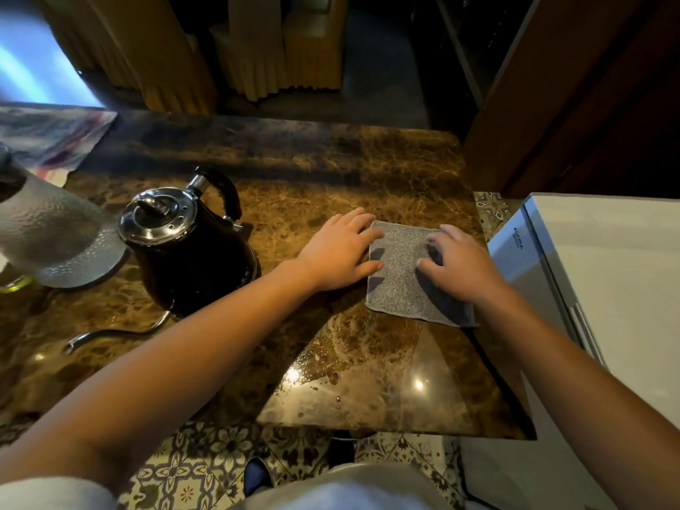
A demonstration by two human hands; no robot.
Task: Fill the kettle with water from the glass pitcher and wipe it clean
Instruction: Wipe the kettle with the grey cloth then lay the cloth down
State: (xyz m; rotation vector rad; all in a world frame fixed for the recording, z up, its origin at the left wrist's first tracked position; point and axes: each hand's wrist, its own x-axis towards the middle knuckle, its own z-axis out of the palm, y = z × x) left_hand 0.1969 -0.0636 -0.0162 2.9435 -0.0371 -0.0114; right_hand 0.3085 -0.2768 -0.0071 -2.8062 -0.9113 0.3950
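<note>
Both hands lie flat on a grey cloth [408, 274] near the right edge of the bench [331, 171]. The left hand [340, 252] has its fingers spread and extended over the cloth's left border; the right hand [460, 265] presses down on the cloth's right half, fingers slightly curled. Neither hand has closed on anything; the cloth is pinned, not gripped.

The kettle [191, 248] stands upright toward the left of the bench, lid seated, well apart from the cloth. Its thin spout [110, 333] reaches toward the near edge. The glass pitcher [55, 237] stands just beside the kettle at the left edge; whether they touch cannot be told. Whether the kettle holds water cannot be seen with the lid on.

Risks noted:
- Droplets and a wet film [331, 377] show at the near right corner of the bench. The polished stone is likely slick there, so a cloth dragged across may skid or spread water over the edge.
- The left forearm [206, 325] passes close by the kettle and above the spout; a careless sweep toward the kettle could knock the spout and turn or tip the vessel.
- The pitcher sits at the bench's left edge; a shove on the kettle could push it off.
</note>
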